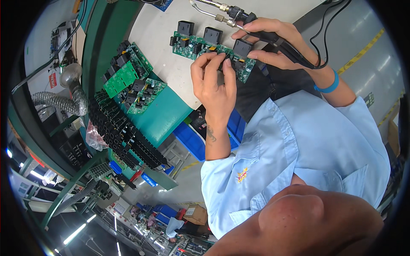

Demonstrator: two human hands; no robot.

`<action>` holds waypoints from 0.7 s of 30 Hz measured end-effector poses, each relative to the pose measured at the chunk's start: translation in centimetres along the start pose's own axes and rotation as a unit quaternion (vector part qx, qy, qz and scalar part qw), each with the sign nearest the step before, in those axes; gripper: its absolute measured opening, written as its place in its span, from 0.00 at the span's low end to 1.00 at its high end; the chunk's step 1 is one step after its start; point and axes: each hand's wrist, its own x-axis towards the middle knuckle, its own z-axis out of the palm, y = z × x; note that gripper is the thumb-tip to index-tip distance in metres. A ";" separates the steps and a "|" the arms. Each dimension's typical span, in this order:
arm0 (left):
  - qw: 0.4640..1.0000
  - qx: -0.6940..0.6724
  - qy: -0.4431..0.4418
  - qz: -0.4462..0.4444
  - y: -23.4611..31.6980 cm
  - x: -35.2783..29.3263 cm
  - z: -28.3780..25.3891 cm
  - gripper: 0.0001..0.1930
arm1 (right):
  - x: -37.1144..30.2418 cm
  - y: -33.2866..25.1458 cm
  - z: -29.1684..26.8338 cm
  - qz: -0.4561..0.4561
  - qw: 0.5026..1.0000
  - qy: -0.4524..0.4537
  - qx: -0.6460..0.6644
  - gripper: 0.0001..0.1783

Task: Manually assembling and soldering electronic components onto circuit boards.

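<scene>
A long green circuit board (pixel 188 48) lies on the pale worktop, carrying three large black connectors (pixel 212 36) along its far edge. My left hand (pixel 215 81) has its fingers bent down onto the near side of this board, gripping among its small parts. What exactly lies under those fingertips is hidden. In my right hand (pixel 282 40) is a soldering iron (pixel 273 39) with a black handle and thin metal tubes that point left above the board. Fingers of that same hand also reach round the rightmost black connector (pixel 242 48).
More green boards (pixel 121 80) are piled on the teal surface (pixel 158 113) to the left. Beyond them stands a long row of dark boards (pixel 124 132). A silver fume hose (pixel 55 99) comes in at far left. A blue bin (pixel 188 138) sits below the worktop (pixel 153 38). Black cable hangs from the iron.
</scene>
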 end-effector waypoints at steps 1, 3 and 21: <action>1.000 0.005 0.005 -0.002 0.0 0.0 0.2 0.11 | 0.0 -0.1 -0.1 0.002 1.000 -0.002 -0.005 0.33; 1.000 0.014 0.015 -0.004 0.1 -0.1 0.4 0.10 | 0.0 -0.2 -0.3 0.005 1.000 -0.007 -0.015 0.33; 0.996 0.074 0.048 -0.023 1.1 -4.9 0.6 0.46 | 1.3 -2.8 3.6 -0.019 0.997 -0.032 0.069 0.32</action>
